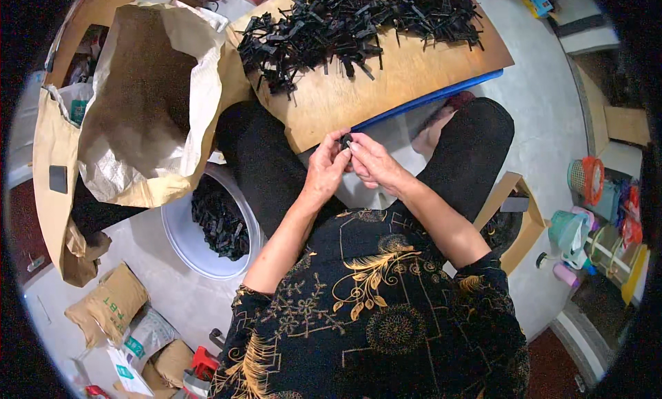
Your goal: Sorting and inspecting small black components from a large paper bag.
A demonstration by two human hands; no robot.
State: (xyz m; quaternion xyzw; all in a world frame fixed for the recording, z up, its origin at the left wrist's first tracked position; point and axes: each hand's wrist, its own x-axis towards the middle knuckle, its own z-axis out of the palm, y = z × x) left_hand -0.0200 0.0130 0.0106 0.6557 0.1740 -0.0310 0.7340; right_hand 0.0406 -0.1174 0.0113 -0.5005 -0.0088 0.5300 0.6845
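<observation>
My left hand [326,168] and my right hand [377,165] meet over my lap, just off the near edge of a wooden board. Between their fingertips they pinch a small black plastic part [346,141]; the fingers cover much of it, so its full shape is hidden. On the board [414,75] lies a wide heap of black plastic parts [358,27] with thin prongs sticking out. Left of my lap stands a white round tub [255,223] with many black parts [219,220] inside.
A tall open paper sack [207,89] rises at the left, close to the tub. An open cardboard box [527,240] sits at my right. Stuffed brown bags [109,304] lie at the lower left. Colourful baskets [586,182] line the right wall. A blue edge [434,99] shows beneath the board.
</observation>
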